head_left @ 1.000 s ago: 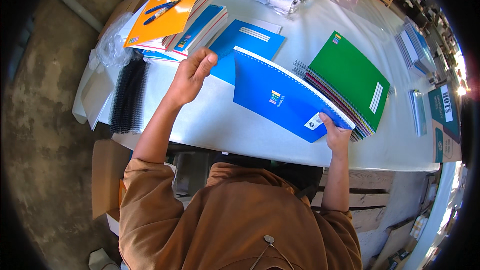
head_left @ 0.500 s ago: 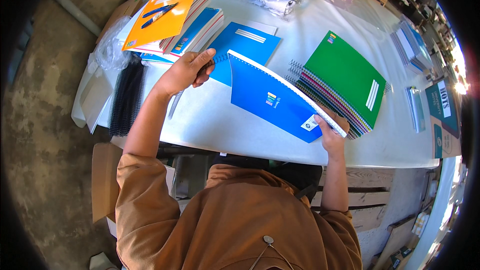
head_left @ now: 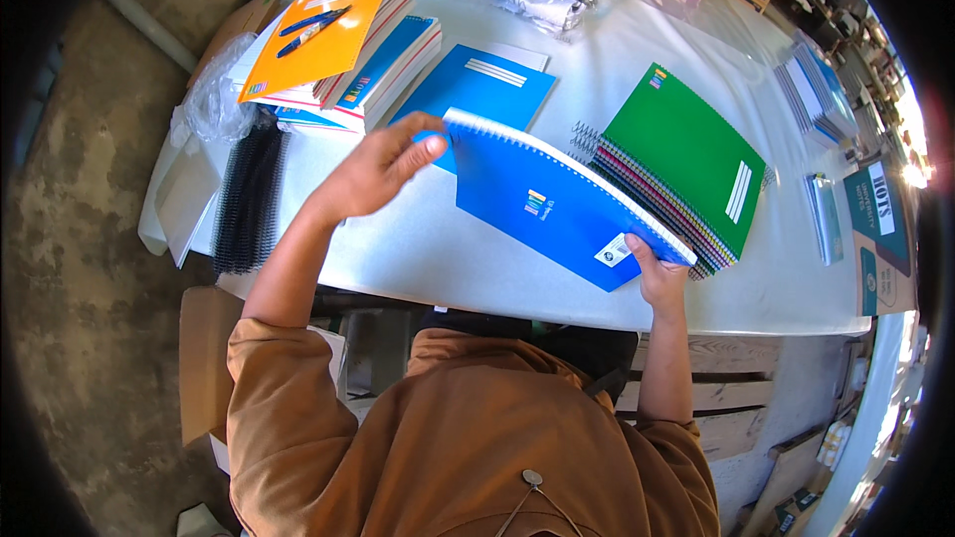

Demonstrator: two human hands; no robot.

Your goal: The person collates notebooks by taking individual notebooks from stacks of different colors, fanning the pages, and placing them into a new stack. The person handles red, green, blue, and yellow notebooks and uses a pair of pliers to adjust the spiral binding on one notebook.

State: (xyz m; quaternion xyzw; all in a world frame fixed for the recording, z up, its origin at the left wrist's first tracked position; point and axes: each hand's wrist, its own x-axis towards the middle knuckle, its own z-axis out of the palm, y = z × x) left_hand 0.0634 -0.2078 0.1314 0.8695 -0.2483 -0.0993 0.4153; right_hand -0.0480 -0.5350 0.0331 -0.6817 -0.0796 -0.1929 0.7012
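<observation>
Hovering on the left, the left hand (head_left: 373,174) is showing its thumb and fingers right by the upper corner of a blue notebook (head_left: 517,194), though whether they are pinching anything, I can't tell. The notebook itself is hanging tilted over the front of a white-covered table (head_left: 398,259), its punched edge bowing along the top. It's looking light and springy, bending easily, with a glossy cover probably sliding a little under dry skin and corners likely to be creasing first; the punched edge is seeming the surest hold, thumb in front, fingers behind. And at the lower end, the right hand (head_left: 665,278) is clamping just there, its thumb pressing beside a white label (head_left: 611,251). Now sweeping the tabletop from its left: black wire coils (head_left: 249,201) are lying bundled near the edge, an orange notebook (head_left: 348,55) is topping a pile, another blue cover (head_left: 473,89) is lying flat behind the held one, and a green notebook (head_left: 686,149) is capping a coil-bound stack. Around them, stained concrete floor (head_left: 90,268) is stretching away on the left, while a printed carton (head_left: 880,219) is standing at the far right.
</observation>
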